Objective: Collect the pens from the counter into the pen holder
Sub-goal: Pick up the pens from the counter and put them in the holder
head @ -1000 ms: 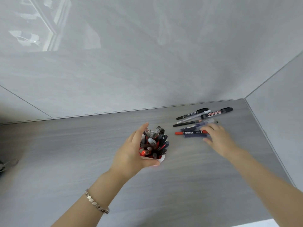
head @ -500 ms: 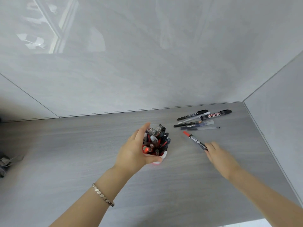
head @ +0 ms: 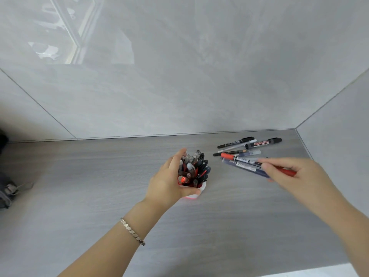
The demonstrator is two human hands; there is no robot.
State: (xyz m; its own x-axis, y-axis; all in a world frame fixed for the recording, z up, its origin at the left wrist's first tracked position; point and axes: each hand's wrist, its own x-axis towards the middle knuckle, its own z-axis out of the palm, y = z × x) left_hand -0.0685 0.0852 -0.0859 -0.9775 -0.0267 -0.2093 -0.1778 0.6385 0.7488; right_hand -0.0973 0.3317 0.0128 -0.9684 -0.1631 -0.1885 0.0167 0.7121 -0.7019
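The left hand (head: 169, 180) wraps the crammed pen holder (head: 192, 191) standing on the grey counter (head: 99, 176); the right hand (head: 295, 176) pinches two pens (head: 241, 163), red-capped and dark blue, just above it, with loose pens (head: 249, 145) near the back corner
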